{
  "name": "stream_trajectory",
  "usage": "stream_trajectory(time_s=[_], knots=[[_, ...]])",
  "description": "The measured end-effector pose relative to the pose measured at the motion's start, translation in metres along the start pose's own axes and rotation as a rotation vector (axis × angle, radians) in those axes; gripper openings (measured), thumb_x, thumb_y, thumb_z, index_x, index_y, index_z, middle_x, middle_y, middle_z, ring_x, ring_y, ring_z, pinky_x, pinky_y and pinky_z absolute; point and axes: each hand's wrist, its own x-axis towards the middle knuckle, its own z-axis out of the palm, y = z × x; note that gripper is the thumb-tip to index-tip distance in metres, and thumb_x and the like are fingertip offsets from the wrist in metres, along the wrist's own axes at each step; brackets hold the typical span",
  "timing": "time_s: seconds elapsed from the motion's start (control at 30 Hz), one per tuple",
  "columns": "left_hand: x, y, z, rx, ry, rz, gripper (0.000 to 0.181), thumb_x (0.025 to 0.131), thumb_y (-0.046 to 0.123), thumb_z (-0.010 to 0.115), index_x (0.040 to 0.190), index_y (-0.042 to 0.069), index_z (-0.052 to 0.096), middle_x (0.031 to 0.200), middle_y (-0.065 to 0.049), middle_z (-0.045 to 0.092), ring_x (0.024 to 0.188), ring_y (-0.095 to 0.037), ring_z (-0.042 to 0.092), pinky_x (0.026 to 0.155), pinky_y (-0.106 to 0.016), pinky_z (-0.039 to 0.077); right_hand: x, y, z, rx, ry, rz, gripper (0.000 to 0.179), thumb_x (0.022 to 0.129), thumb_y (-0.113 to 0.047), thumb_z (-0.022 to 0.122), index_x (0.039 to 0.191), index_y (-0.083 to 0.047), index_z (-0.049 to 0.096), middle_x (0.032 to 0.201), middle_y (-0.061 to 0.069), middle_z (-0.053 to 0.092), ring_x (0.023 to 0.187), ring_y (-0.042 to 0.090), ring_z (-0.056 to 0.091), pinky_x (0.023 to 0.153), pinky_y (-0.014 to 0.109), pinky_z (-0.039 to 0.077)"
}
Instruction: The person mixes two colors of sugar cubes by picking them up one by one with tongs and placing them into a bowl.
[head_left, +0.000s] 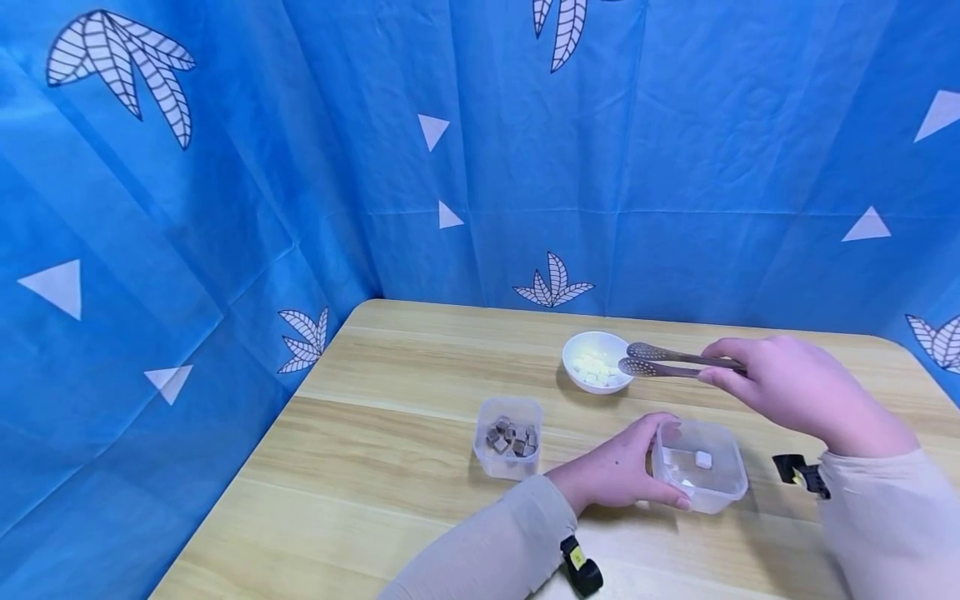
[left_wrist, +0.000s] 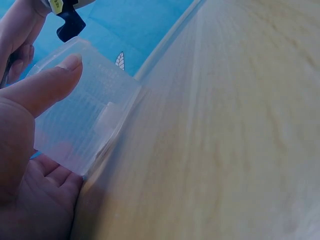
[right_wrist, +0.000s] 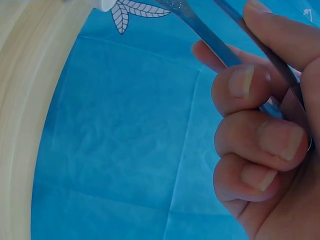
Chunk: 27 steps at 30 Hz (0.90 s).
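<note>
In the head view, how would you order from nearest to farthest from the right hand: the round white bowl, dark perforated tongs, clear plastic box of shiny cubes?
1. Tongs: in the right hand.
2. Bowl: left, by the tongs' tips.
3. Plastic box: farther left, nearer the camera.

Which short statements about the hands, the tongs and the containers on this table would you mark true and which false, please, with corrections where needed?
1. The white bowl has white cubes in it. True.
2. The right hand holds the tongs. True.
3. The left hand grips the white bowl. False: it grips a clear container.
4. The tub of brownish cubes stands to the right of the left hand. False: it stands to the left of that hand.
5. At least one white cube lies in the clear container. True.
6. The tongs clasp a brownish cube. False: no cube shows between their tips.
</note>
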Motion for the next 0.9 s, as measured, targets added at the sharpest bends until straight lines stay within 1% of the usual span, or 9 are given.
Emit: stream_trajectory(time_s=[0.2,0.3,0.4,0.47,0.53,0.67,0.77,0.9], knots=[[0.000,0.000,0.001,0.023,0.008,-0.006,0.098,0.078,0.033,0.090,0.155,0.026,0.030,0.146,0.013,0.044,0.132,-0.001,0.041,0.110,-0.024,0.033,-0.012,-0.002,-0.009,-0.009,-0.011,-0.017,0.027,0.095,-0.037,0.071,0.110,-0.016,0.074,0.087,-0.009,0.071,0.067,0.005,0.059,0.064,0.043,0.054],[0.000,0.000,0.001,0.016,0.007,-0.007,0.100,0.078,0.033,0.090,0.157,0.023,0.028,0.147,0.014,0.044,0.133,0.000,0.041,0.111,-0.023,0.033,-0.019,-0.004,-0.014,-0.014,-0.023,-0.022,0.025,0.093,-0.037,0.073,0.109,-0.018,0.075,0.084,-0.013,0.069,0.066,0.002,0.057,0.062,0.039,0.052],[0.000,0.001,0.001,0.009,0.008,-0.007,0.102,0.078,0.031,0.090,0.157,0.022,0.027,0.148,0.014,0.045,0.134,-0.001,0.041,0.111,-0.022,0.032,-0.028,-0.005,-0.019,-0.031,-0.052,-0.008,0.024,0.092,-0.037,0.074,0.108,-0.019,0.074,0.082,-0.015,0.069,0.066,0.001,0.058,0.060,0.036,0.050],[0.000,0.001,0.002,0.010,0.012,-0.012,0.100,0.077,0.031,0.090,0.156,0.023,0.029,0.147,0.014,0.046,0.133,-0.001,0.042,0.111,-0.022,0.032,-0.034,-0.006,-0.021,-0.048,-0.078,0.003,0.025,0.092,-0.038,0.074,0.108,-0.019,0.075,0.081,-0.015,0.068,0.065,0.001,0.057,0.057,0.035,0.049],[-0.001,0.001,0.003,0.014,0.014,-0.022,0.096,0.077,0.031,0.091,0.153,0.023,0.033,0.145,0.013,0.047,0.132,-0.001,0.043,0.111,-0.022,0.032,-0.040,-0.007,-0.022,-0.064,-0.097,0.012,0.026,0.091,-0.039,0.075,0.106,-0.019,0.075,0.080,-0.014,0.068,0.064,0.001,0.058,0.056,0.034,0.049],[-0.001,0.001,0.004,0.015,0.017,-0.047,0.101,0.076,0.033,0.091,0.156,0.023,0.030,0.147,0.012,0.045,0.133,-0.003,0.042,0.111,-0.024,0.032,-0.053,-0.007,-0.024,-0.091,-0.112,0.023,0.024,0.090,-0.039,0.076,0.104,-0.019,0.075,0.077,-0.016,0.066,0.061,-0.002,0.054,0.055,0.034,0.048],[-0.001,0.001,0.004,0.016,0.018,-0.047,0.106,0.076,0.033,0.091,0.158,0.026,0.025,0.150,0.012,0.042,0.135,-0.003,0.041,0.112,-0.025,0.031,-0.061,-0.005,-0.023,-0.117,-0.118,0.039,0.024,0.089,-0.041,0.076,0.103,-0.021,0.075,0.073,-0.019,0.064,0.059,-0.003,0.053,0.054,0.034,0.048],[-0.001,0.000,0.003,0.009,0.021,-0.031,0.103,0.075,0.032,0.091,0.156,0.028,0.028,0.147,0.013,0.043,0.132,-0.002,0.042,0.112,-0.025,0.031,-0.066,-0.002,-0.022,-0.141,-0.156,0.060,0.025,0.088,-0.045,0.076,0.101,-0.024,0.075,0.071,-0.018,0.063,0.058,0.000,0.054,0.054,0.036,0.048]])
